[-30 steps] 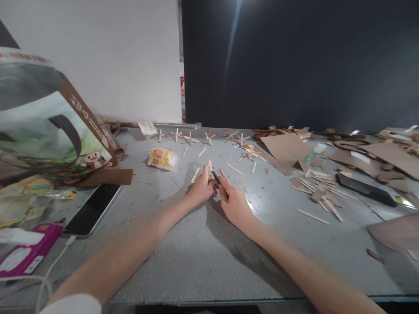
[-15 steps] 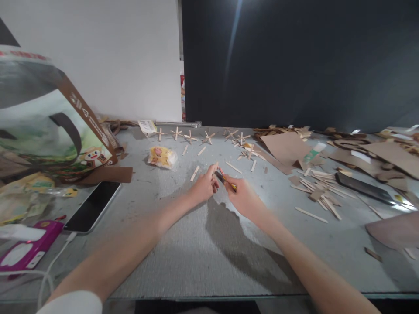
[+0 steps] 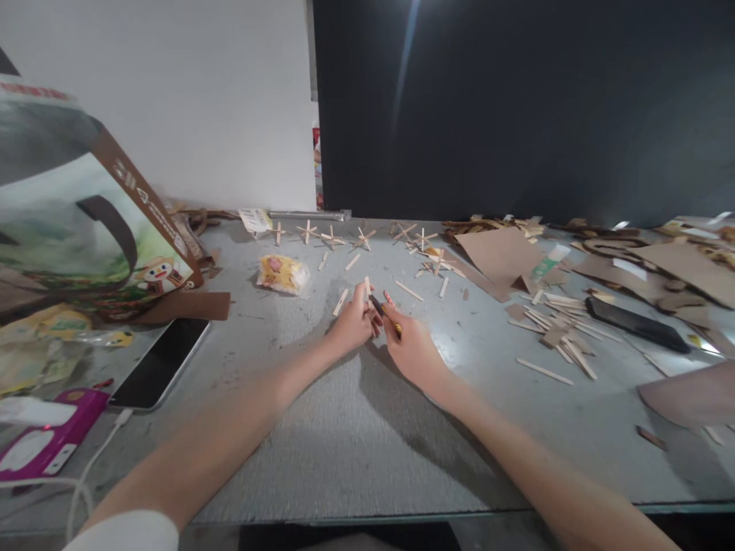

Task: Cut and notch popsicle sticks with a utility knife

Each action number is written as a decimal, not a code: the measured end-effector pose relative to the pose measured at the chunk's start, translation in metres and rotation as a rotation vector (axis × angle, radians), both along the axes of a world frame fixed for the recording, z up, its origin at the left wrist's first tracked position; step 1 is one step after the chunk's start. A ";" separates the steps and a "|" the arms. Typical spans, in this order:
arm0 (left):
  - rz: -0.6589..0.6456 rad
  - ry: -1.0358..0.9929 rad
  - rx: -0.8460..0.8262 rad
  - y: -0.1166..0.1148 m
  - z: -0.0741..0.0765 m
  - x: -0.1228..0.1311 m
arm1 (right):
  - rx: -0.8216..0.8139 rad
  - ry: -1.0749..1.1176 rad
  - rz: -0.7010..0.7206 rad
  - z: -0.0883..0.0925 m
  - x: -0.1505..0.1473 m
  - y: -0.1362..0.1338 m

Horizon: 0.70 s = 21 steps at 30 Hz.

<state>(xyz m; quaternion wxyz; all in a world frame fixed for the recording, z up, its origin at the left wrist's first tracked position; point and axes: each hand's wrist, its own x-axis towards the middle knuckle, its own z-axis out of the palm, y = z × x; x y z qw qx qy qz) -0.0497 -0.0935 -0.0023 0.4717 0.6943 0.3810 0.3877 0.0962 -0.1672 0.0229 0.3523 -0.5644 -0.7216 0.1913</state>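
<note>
Near the middle of the table, my left hand [image 3: 352, 324] pinches a short wooden craft stick [image 3: 368, 286] that stands up between thumb and fingers. My right hand [image 3: 412, 341] is closed around a yellow-and-black utility knife [image 3: 397, 330]. Its dark front end points up and left, close against the stick; whether it touches is too small to tell. A small red-and-white piece [image 3: 387, 297] shows just above the right fingers. Flat on the table beside my left hand lies another stick [image 3: 341, 301]. One more stick [image 3: 409, 290] lies beyond my right hand.
Several crossed-stick stars [image 3: 363, 239] line the back. A yellow packet [image 3: 282, 274] lies left of centre. To the right are a stick pile [image 3: 566, 337], cardboard [image 3: 494, 260] and a black object [image 3: 637, 324]. A phone [image 3: 161, 364] and magenta power bank [image 3: 54, 432] sit left.
The stick in my left hand now stands more upright and shows more. My right hand has shifted slightly left and turned, and the knife points more steeply. The view has shifted slightly.
</note>
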 end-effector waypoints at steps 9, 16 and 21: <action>-0.025 -0.030 0.034 0.004 -0.009 0.002 | -0.090 0.046 -0.008 0.008 0.010 0.005; -0.006 -0.082 -0.015 0.002 -0.005 0.000 | -0.017 0.010 -0.014 -0.002 -0.002 0.004; -0.022 -0.033 0.003 0.003 -0.006 0.001 | -0.034 0.023 0.004 -0.002 0.004 0.009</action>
